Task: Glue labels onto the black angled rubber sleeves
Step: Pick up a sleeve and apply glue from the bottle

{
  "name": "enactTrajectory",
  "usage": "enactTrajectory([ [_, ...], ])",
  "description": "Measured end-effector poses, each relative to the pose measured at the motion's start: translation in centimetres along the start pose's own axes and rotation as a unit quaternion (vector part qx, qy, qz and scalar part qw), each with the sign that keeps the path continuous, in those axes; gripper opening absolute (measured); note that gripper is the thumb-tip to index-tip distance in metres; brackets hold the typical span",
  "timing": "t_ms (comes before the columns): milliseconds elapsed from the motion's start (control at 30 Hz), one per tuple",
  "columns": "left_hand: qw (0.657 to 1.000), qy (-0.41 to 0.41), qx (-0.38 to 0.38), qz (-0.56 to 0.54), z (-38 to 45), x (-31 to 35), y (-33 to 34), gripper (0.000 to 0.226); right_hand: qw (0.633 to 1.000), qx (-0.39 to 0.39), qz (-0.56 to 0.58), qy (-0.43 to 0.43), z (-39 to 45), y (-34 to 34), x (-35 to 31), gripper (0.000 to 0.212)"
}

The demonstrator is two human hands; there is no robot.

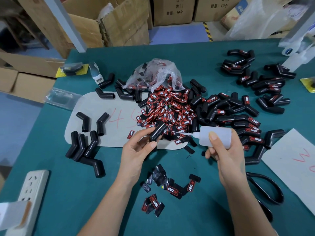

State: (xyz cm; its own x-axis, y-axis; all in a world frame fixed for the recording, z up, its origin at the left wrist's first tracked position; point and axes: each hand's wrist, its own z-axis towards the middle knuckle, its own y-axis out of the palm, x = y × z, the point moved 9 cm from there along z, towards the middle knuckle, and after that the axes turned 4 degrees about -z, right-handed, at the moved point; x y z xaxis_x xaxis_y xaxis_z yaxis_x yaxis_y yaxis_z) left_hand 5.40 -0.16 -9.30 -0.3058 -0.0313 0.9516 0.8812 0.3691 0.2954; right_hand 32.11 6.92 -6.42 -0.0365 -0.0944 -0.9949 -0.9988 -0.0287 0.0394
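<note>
My left hand grips a black angled rubber sleeve above the table's middle. My right hand holds a translucent white glue bottle, its thin nozzle pointing left and touching the sleeve. A heap of red-and-black labels spills from a clear plastic bag just beyond the hands. Bare sleeves lie at the left. Labelled sleeves pile up at the right and far right. Several loose labels lie face up and face down near my forearms.
The green table top carries a grey card sheet under the work, a white power strip at the front left, black scissors at the front right and a white sheet. Cardboard boxes stand behind.
</note>
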Motion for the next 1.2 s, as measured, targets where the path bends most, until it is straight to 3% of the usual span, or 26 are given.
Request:
enactTrajectory([
  [200, 1.0, -0.008, 0.002, 0.0, 0.02, -0.06, -0.04, 0.044, 1.0, 0.012, 0.016, 0.004, 0.06, -0.17, 0.03, 0.028],
  [800, 1.0, -0.006, 0.005, 0.007, 0.02, -0.27, -0.31, 0.045, 1.0, 0.009, 0.013, 0.0, 0.06, -0.2, 0.07, 0.016],
  [1033, 1.0, 0.0, 0.001, 0.013, 0.04, 0.09, 0.15, 0.043, 1.0, 0.009, -0.01, 0.0, 0.08, -0.27, 0.35, 0.029],
  [1200, 1.0, -0.002, 0.005, 0.015, 0.03, 0.08, -0.02, 0.044, 1.0, 0.011, 0.001, 0.0, 0.09, -0.36, 0.29, 0.027],
])
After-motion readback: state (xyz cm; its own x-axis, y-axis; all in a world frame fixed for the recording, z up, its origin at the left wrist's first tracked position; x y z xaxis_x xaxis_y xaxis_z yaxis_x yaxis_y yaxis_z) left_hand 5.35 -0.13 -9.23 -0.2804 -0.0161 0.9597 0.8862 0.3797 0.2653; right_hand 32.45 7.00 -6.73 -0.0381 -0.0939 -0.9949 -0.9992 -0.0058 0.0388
